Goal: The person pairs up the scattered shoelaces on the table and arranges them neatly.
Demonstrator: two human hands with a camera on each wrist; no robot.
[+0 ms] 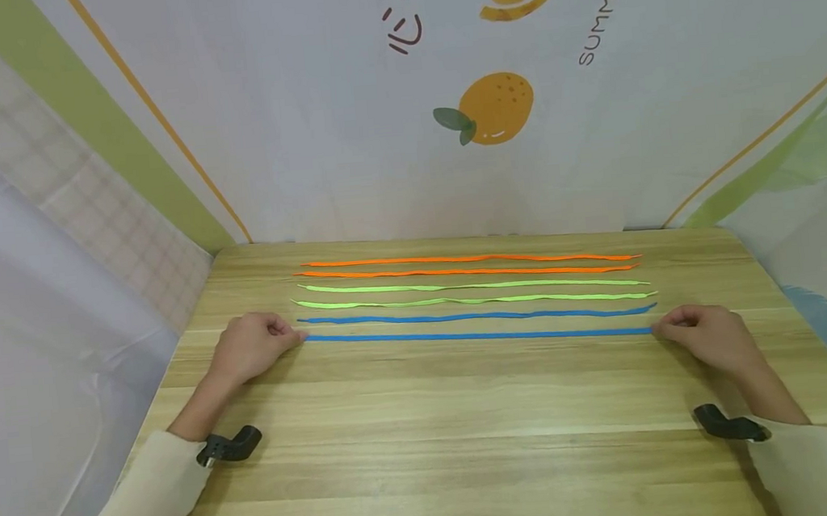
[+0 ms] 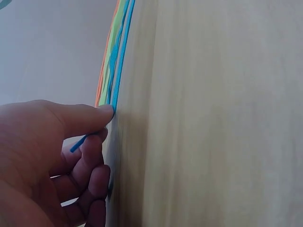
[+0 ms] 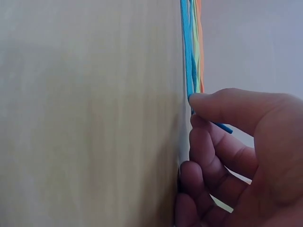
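A flat blue shoelace [image 1: 478, 335] stretches straight between both hands, nearest of the laces to the person. My left hand [image 1: 251, 345] pinches its left end between thumb and forefinger; in the left wrist view a short blue tip [image 2: 78, 144] pokes out behind the fingers. At the other end, my right hand [image 1: 707, 336] pinches the lace likewise, its tip [image 3: 223, 127] showing past the thumb in the right wrist view. Just beyond lies a second, slightly wavy blue shoelace [image 1: 476, 315]. Two light green shoelaces [image 1: 474, 286] and two orange shoelaces [image 1: 473, 270] lie farther back, roughly parallel.
The wood-grain table [image 1: 457, 441] carries all the laces. Along its back edge hangs a white curtain [image 1: 347, 150] printed with fruit and lettering. A black wrist camera [image 1: 231, 445] sits on the left forearm, another black wrist camera [image 1: 729, 425] on the right.
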